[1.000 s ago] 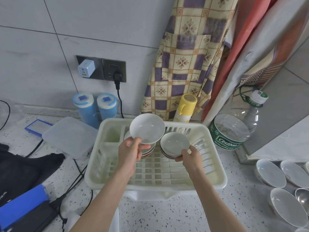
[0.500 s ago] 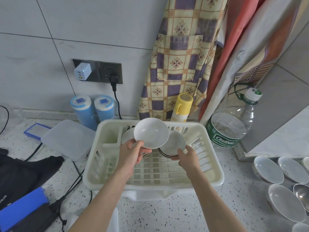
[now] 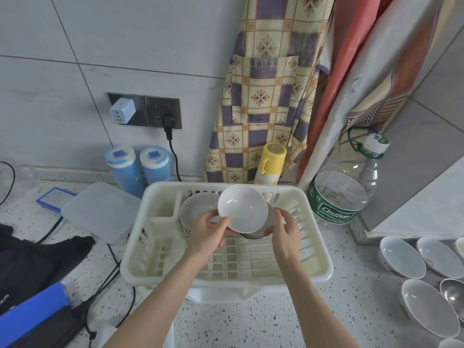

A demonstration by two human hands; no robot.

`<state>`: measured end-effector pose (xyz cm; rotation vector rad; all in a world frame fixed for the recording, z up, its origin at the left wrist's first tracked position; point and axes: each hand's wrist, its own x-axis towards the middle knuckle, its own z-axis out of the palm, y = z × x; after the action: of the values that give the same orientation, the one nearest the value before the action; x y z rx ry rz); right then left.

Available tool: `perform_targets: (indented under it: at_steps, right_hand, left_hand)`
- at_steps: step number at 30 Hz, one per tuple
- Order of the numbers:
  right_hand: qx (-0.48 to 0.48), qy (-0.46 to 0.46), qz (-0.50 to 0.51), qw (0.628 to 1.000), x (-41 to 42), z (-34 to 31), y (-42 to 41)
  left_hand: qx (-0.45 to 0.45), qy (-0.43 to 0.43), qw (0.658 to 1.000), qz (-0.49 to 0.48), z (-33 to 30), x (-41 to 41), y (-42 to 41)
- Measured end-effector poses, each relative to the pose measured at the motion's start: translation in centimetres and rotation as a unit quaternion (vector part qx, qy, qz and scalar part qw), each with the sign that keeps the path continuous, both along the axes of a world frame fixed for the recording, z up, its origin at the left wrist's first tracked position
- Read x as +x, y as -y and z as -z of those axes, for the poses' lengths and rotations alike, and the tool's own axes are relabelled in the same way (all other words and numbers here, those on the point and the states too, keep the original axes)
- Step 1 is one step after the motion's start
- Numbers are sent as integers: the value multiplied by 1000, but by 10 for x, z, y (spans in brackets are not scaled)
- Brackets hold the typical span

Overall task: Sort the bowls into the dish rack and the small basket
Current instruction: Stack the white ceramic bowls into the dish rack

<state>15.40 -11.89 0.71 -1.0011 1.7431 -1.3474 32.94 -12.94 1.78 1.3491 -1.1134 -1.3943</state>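
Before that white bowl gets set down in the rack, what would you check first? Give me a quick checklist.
1. Left hand grips the white bowl at its rim: ok.
2. Right hand holds nothing, fingers relaxed beside the bowl: ok.
3. Dish rack has free slots in front: ok.
4. Stack under the bowl steady: cannot tell, mostly hidden.
5. Left stack sits in the rack: ok.
6. Small basket in sight: not ok.

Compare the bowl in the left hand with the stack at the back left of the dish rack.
The held bowl is a single bowl; the stack is several nested bowls. The held bowl is lifted above the dish rack, pinched at its rim by the left hand; the stack rests inside the rack. The held bowl tilts toward the camera in full view; the stack is partly hidden behind it. Both look white and round.
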Motion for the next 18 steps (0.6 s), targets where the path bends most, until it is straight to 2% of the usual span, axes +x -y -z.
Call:
perform_targets:
  at_steps: [4, 7, 13, 18]
  right_hand:
    - [-21, 24, -85, 996, 2, -4, -2]
    - [-35, 52, -108, 992, 2, -6, -2]
    - [-12, 55, -76, 996, -3, -4, -1]
    - [4, 5, -43, 999, -4, 1, 0]
  left_hand:
    - [1, -3, 1000, 11, 0, -12, 6]
    - [1, -19, 1000, 25, 1, -14, 9]
    - [-4, -57, 997, 49, -1, -16, 7]
    - [-14, -24, 998, 58, 4, -14, 4]
